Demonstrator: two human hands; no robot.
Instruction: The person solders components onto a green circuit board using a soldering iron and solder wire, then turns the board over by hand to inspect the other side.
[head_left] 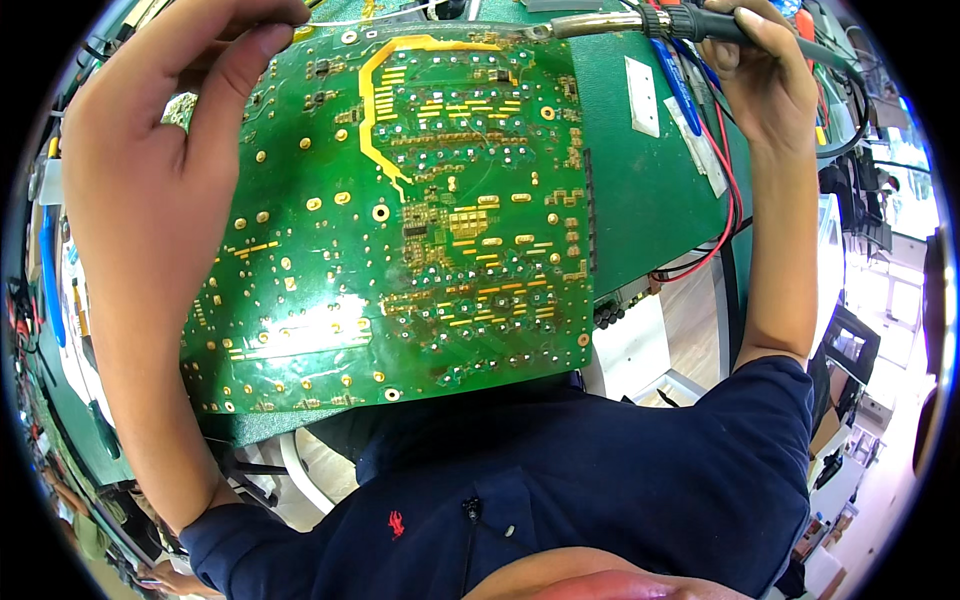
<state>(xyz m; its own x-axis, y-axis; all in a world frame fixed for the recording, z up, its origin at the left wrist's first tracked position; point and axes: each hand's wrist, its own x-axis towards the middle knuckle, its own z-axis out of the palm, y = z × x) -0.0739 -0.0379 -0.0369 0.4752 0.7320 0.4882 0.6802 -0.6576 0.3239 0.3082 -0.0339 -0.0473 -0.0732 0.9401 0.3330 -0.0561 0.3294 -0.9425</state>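
Green mat (640,220) underlies the board (345,235); at its far edge, right hand (768,75) grips iron (640,22), pointing left toward wire (380,19) pinched by left hand (150,130).

Printed circuit board (330,235), centre of the frame: glossy green; bold yellow angular band in upper half; rows of short yellow bars; scattered gold and silver dots; white glare patch, lower left. Soldering iron (680,22), upper right: black handle, dull silver-grey shaft. Thin strand (370,20), top: whitish. Tabletop (630,210), right of centre: plain dark green. Pen-shaped tool (677,88), upper right: blue. Cable (737,195), right: red. Shirt (610,460), bottom: navy, small red embroidered motif (396,525).
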